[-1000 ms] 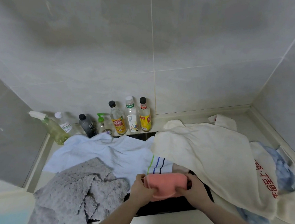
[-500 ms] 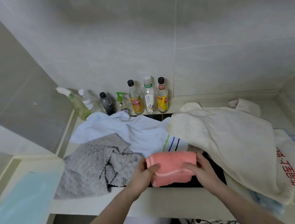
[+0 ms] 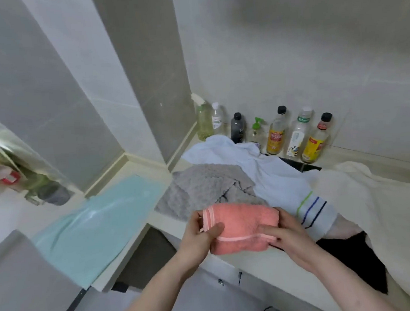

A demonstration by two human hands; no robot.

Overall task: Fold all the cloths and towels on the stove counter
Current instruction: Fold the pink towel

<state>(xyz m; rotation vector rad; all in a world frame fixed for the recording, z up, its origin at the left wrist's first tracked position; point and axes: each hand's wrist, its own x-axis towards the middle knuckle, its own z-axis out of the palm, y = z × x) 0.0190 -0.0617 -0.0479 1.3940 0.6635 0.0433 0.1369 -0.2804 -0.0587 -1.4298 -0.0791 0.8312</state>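
Pink towel (image 3: 241, 226), grey cloth (image 3: 201, 190), cream towel (image 3: 380, 210), perhaps pale-blue cloth (image 3: 269, 172).

The light is soft and a bit dim. Everything looks blurry, and the walls bend near the edges.

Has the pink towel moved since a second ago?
Yes. The pink towel was in front of the striped towel; now it has shifted left, overlapping the grey cloth, held by both hands.

Home kitchen: tiled walls (image 3: 289, 50), black stove top (image 3: 349, 254), sauce bottles (image 3: 293, 133) along counter back.
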